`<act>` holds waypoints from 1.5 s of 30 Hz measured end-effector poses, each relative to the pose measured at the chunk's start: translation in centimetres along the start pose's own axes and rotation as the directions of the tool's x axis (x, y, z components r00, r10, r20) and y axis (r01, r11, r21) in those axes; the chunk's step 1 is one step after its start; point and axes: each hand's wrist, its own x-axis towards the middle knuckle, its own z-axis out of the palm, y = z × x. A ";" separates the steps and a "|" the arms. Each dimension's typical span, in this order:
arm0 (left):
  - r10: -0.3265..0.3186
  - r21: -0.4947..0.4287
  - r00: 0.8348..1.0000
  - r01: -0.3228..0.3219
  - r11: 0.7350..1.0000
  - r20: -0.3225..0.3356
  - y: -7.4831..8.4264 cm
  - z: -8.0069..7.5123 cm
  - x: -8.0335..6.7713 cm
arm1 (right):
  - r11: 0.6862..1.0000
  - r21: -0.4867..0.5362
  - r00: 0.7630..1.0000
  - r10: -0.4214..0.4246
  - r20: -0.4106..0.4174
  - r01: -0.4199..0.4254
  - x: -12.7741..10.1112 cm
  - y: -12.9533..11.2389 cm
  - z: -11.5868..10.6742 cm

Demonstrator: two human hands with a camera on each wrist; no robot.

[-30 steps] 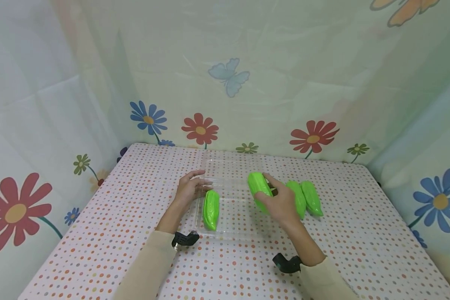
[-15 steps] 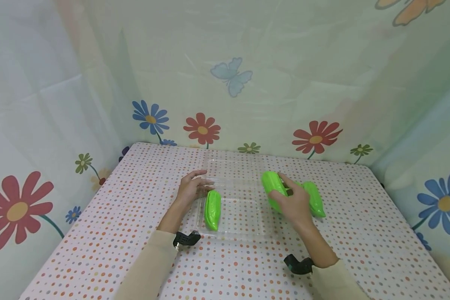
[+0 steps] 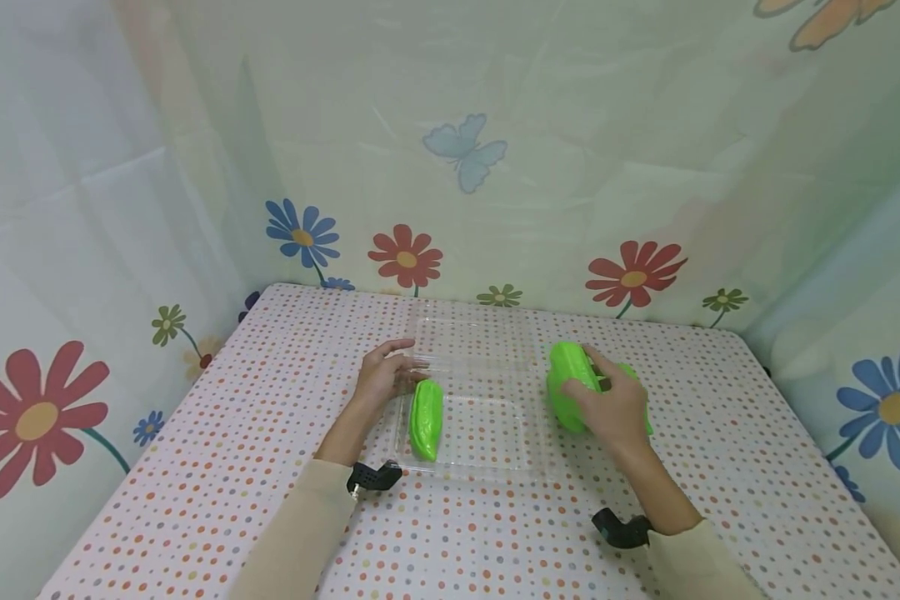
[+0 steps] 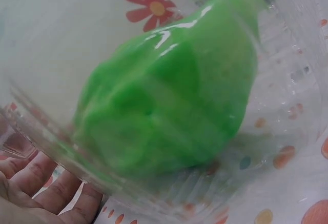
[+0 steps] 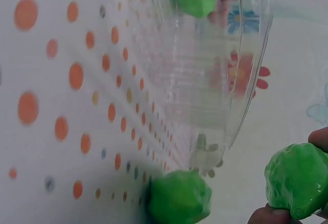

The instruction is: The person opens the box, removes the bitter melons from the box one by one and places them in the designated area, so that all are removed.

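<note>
Flowered and butterfly-printed sheets hang behind and to both sides of the worktop [image 3: 270, 433], which is covered in a white cloth with coloured polka dots. Furthest left, my left hand [image 3: 381, 377] lies with relaxed, nearly straight fingers against the left rim of a clear plastic clamshell tray [image 3: 487, 450], holding nothing. Just right of that hand, inside the tray along its left wall, lies a bright green ridged plastic toy vegetable [image 3: 425, 419]; the left wrist view shows it close up through the clear wall [image 4: 169, 101]. Beyond it the tray's open lid [image 3: 476, 337] lies flat towards the far wall. Further right, past the tray's right edge, my right hand [image 3: 611, 402] curls round a second bright green toy vegetable [image 3: 567, 385], gripping it. Under and behind this hand, another green toy vegetable [image 3: 633, 375] rests on the cloth, mostly hidden.
</note>
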 end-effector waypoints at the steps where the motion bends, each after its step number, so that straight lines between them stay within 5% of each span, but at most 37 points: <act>1: 0.002 0.001 1.000 -0.002 1.000 0.001 0.0 0.0 0.0 | 1.000 0.001 1.000 -0.003 -0.004 0.003 0.1 0.2 -0.2; 27: -0.011 -0.006 1.000 0.011 1.000 0.009 -0.2 -0.1 0.3 | 0.987 -0.016 0.984 0.156 -0.085 -0.158 2.7 5.0 -3.3; 45: 0.002 0.007 1.000 -0.002 1.000 0.012 0.0 -0.1 0.1 | 0.954 0.018 0.940 0.298 -0.167 -0.300 4.1 9.3 -5.2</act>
